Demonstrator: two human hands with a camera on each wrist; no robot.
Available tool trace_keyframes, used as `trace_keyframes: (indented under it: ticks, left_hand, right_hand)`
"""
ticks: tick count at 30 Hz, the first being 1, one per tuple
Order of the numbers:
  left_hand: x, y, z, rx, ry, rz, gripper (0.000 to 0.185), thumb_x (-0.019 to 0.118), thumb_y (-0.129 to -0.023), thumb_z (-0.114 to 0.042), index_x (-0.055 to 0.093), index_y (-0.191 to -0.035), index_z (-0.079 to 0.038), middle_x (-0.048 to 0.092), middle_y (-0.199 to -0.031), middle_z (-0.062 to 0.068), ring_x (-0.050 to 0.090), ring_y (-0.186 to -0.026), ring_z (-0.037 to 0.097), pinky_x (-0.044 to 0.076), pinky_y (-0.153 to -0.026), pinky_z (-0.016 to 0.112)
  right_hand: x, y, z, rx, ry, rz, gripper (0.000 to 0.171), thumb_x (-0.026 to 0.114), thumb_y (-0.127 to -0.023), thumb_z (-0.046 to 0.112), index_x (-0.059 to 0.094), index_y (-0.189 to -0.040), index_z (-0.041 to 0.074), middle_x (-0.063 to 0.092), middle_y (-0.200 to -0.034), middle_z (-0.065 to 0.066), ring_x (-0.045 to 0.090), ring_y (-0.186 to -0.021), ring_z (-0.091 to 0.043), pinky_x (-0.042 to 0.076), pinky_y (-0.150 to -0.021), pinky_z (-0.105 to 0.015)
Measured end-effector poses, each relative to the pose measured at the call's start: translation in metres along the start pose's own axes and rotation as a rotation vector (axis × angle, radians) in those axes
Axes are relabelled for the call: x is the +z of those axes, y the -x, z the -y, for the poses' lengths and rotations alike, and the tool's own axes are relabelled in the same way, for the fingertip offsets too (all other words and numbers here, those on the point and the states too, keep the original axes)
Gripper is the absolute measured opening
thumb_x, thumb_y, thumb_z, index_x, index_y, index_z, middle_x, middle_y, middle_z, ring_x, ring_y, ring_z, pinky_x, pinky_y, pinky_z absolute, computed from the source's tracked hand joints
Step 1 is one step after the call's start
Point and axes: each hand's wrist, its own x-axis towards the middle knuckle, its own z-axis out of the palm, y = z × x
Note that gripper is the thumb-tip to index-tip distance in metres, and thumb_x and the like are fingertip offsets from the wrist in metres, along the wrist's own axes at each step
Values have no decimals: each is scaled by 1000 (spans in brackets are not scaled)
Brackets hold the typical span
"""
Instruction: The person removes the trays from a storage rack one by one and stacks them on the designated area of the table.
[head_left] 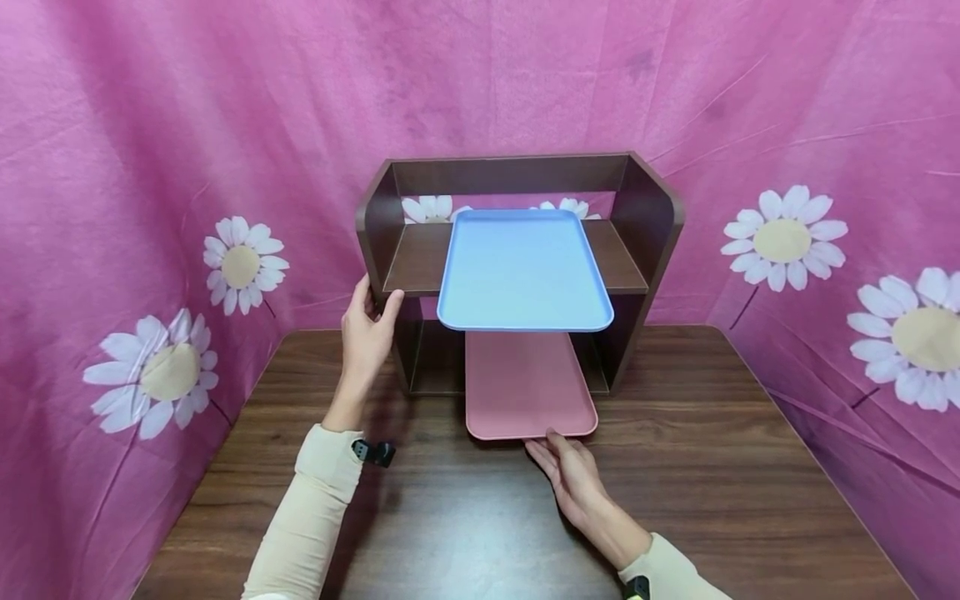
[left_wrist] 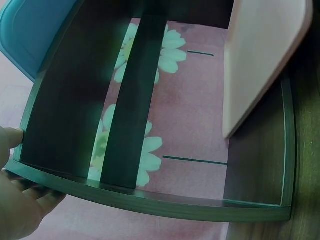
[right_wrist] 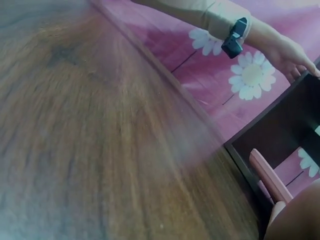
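Up front, left hand (head_left: 369,329) with fingers gripping the shelf (head_left: 645,218) side, right hand (head_left: 572,471) flat, fingers straight, touching the pink tray (head_left: 525,383), its far end hidden under the shelf

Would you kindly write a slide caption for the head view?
Left hand grips the dark wooden shelf unit; right hand touches the flat pink plastic tray.

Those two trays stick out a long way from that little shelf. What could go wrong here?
The blue tray overhangs the front of the upper shelf, so a jolt might tip it forward. The right hand touches the pink tray's near edge with straight fingers only; a push could skew the tray against the shelf's side. The left hand holds the shelf's left wall; letting go might let the unit slide.
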Motion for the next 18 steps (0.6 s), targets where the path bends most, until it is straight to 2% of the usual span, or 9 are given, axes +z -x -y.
trace_keyframes:
  ticks: [5,8,12,15,18]
  left_hand:
    - [-1,-1,0,14,5,0,52,67,-94,-16,49,-141,-5,63,-128,22,62,-116,27,52,-95,47]
    - [-1,-1,0,17,12,1,52,67,-94,-16,50,-141,-4,63,-128,22,62,-116,28,52,-97,48]
    - [-2,-1,-1,12,22,1,52,67,-93,-15,49,-141,-4,62,-130,23,61,-117,30,51,-99,49]
    - [-2,-1,-1,7,23,4,52,68,-93,-15,49,-141,-4,62,-130,23,61,-118,30,51,-100,49]
    - [-3,-2,0,6,33,9,53,68,-93,-15,49,-141,-3,61,-131,23,60,-119,31,50,-102,49]
  right_hand:
    - [3,-1,4,-33,-18,-20,26,49,-102,12,31,-119,4,59,-108,-7,68,-96,-13,53,-100,-29]
    - [4,-3,6,-43,-40,-25,27,50,-102,12,32,-120,6,60,-104,-3,67,-94,-12,54,-98,-28]
    - [5,-4,6,-52,-87,-9,35,48,-102,10,29,-131,5,54,-124,-11,61,-115,-19,51,-103,-32]
    - [5,-4,6,-56,-138,14,46,43,-103,5,20,-143,1,39,-143,-20,45,-135,-29,47,-108,-35]
    - [7,-3,6,-54,-190,11,52,41,-103,2,14,-147,-2,29,-151,-23,34,-142,-33,45,-109,-37]
